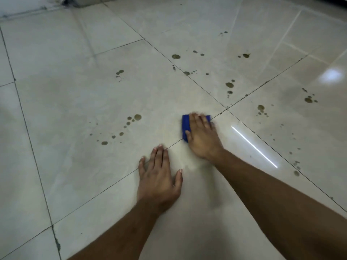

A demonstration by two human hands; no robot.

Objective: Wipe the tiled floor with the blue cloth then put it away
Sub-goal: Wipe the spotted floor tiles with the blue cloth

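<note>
The right hand (201, 136) is pressing flat, fingers straight, on the blue cloth (185, 126), which is lying on the floor (75, 109) just beside a grout crossing. The hand is hiding most of the cloth, and its fingertips are blurring. The left hand (158, 177) is resting spread on the tile, holding nothing. Dark spots (134, 119) are dotting the tiles around, left and beyond the cloth.

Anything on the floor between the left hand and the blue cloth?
Head view: only bare tile, crossed by a dark grout line. No spots lie between the left hand and the blue cloth, which the right hand presses down.
</note>
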